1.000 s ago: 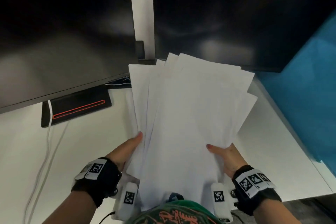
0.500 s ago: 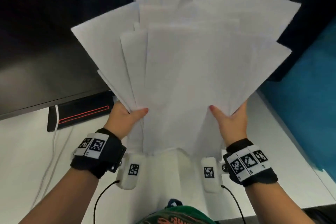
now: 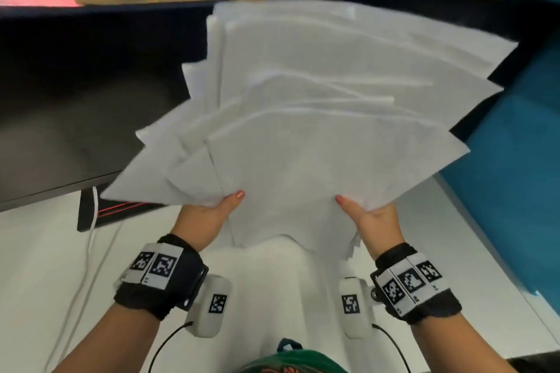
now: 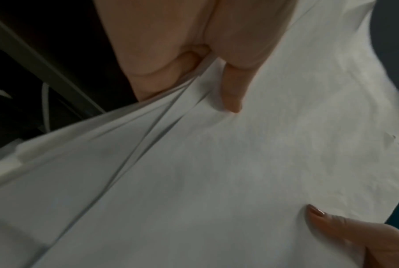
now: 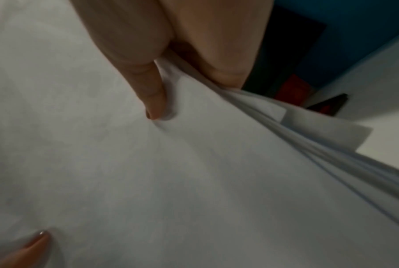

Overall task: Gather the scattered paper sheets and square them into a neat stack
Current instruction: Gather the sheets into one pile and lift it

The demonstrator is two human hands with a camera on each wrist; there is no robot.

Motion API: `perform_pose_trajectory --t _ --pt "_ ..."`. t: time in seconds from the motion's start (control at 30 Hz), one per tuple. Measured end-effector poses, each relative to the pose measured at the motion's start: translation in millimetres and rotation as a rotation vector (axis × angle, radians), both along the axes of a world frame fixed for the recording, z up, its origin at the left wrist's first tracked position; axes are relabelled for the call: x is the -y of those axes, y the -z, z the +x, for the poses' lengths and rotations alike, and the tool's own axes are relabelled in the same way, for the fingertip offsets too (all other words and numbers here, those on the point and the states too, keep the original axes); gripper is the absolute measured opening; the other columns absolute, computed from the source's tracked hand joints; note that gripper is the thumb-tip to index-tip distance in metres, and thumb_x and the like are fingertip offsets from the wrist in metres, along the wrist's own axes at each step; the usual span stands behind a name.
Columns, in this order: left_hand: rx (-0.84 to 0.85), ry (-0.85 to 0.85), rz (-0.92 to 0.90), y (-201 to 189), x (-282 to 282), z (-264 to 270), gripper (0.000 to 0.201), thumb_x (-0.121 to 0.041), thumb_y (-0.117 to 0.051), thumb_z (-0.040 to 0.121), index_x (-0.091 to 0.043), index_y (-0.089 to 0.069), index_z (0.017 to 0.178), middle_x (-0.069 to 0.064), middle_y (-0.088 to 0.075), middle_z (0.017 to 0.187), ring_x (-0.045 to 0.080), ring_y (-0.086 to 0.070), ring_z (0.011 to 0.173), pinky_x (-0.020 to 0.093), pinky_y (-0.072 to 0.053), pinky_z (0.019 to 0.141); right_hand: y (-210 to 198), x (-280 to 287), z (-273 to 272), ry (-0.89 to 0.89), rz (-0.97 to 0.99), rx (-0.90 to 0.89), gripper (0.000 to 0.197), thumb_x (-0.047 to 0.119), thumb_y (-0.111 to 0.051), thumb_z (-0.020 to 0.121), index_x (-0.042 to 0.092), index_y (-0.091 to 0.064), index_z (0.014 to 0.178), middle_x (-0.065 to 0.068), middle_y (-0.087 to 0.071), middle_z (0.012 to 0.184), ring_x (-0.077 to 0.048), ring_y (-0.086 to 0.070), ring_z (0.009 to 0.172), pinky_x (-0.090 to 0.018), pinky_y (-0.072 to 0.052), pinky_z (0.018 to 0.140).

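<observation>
Paper sheets (image 3: 318,136) pinched by left hand (image 3: 203,221), right hand (image 3: 375,224).

Two hands (image 3: 209,215), one fanned bundle of paper sheets (image 3: 318,136), sheet count unclear, two monitors (image 3: 75,100)

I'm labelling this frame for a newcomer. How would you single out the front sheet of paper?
Start at the two dark monitors behind the white desk. Before them, left hand and right hand hold a fanned bundle. The front sheet lies nearest the camera, under both thumbs, fully uncovered.
</observation>
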State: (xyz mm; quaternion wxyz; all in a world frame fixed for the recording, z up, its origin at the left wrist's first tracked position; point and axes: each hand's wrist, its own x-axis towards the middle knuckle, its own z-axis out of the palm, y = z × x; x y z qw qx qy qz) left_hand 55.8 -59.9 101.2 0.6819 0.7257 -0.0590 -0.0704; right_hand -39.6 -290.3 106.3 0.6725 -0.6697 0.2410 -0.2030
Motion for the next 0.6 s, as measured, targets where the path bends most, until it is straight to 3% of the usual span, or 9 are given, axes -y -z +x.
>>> perform_pose_trajectory --t 0.07,0.17,0.27,0.37,0.43,0.53,0.6 --pt "0.070 0.037 -0.035 -6 -4 4 0.018 -0.008 -0.071 0.075 -0.024 -0.066 0.082 -0.023 -0.070 0.073 -0.012 -0.064 0.076 -0.001 -0.045 0.074 -5 2 1 -0.022 -0.025 0.026 0.029 0.001 -0.071 0.076 -0.003 -0.065 0.105 -0.006 -0.071 0.095 -0.017 -0.069 0.088 -0.023 -0.055 0.080" --pt "0.079 0.091 -0.054 -5 -10 4 0.027 -0.005 -0.078 0.066 -0.023 -0.068 0.084 -0.021 -0.073 0.076 -0.005 -0.068 0.080 0.009 -0.052 0.074 -5 2 2 -0.069 -0.017 0.052 0.034 -0.003 -0.073 0.071 0.009 -0.065 0.101 0.005 -0.072 0.090 -0.004 -0.070 0.081 -0.016 -0.054 0.067" --pt "0.065 0.118 -0.036 0 -11 2 0.039 -0.019 -0.086 0.052 -0.019 -0.069 0.088 -0.014 -0.075 0.083 0.003 -0.070 0.086 0.018 -0.055 0.078 -1 2 6 -0.092 -0.021 0.054 0.038 -0.004 -0.073 0.071 0.009 -0.063 0.106 -0.001 -0.071 0.099 -0.012 -0.069 0.088 -0.023 -0.056 0.072" --pt "0.080 0.025 -0.089 1 -5 -1 0.031 -0.007 -0.077 0.068 -0.024 -0.065 0.091 -0.014 -0.073 0.082 -0.006 -0.067 0.081 0.014 -0.053 0.078 -1 0 10 -0.035 -0.014 0.083 0.033 -0.002 -0.072 0.073 0.009 -0.064 0.103 -0.006 -0.070 0.100 -0.016 -0.068 0.089 -0.024 -0.055 0.076" --pt "0.120 -0.038 -0.119 -3 -4 -2 0.029 -0.003 -0.071 0.074 -0.025 -0.063 0.091 -0.014 -0.067 0.090 -0.012 -0.064 0.078 0.007 -0.050 0.075 -6 -1 10 -0.026 -0.009 0.107 0.037 -0.001 -0.073 0.073 0.002 -0.062 0.108 -0.007 -0.070 0.099 -0.012 -0.069 0.086 -0.018 -0.055 0.073" --pt "0.145 -0.049 -0.148 -11 -11 -2 0.032 -0.005 -0.074 0.069 -0.018 -0.065 0.097 -0.016 -0.071 0.085 -0.010 -0.065 0.081 0.008 -0.049 0.075 -14 -2 5 -0.049 -0.010 0.174 0.043 -0.004 -0.073 0.072 0.000 -0.059 0.112 -0.002 -0.069 0.096 -0.001 -0.069 0.078 -0.010 -0.052 0.066" --pt "0.138 -0.005 -0.174 -14 -17 -3 0.040 -0.006 -0.082 0.058 -0.021 -0.065 0.091 -0.021 -0.073 0.077 -0.008 -0.067 0.080 0.008 -0.050 0.072 -20 -2 2 -0.064 -0.014 0.221 0.052 0.001 -0.078 0.064 0.003 -0.059 0.113 -0.002 -0.070 0.100 -0.006 -0.069 0.088 -0.015 -0.053 0.071"
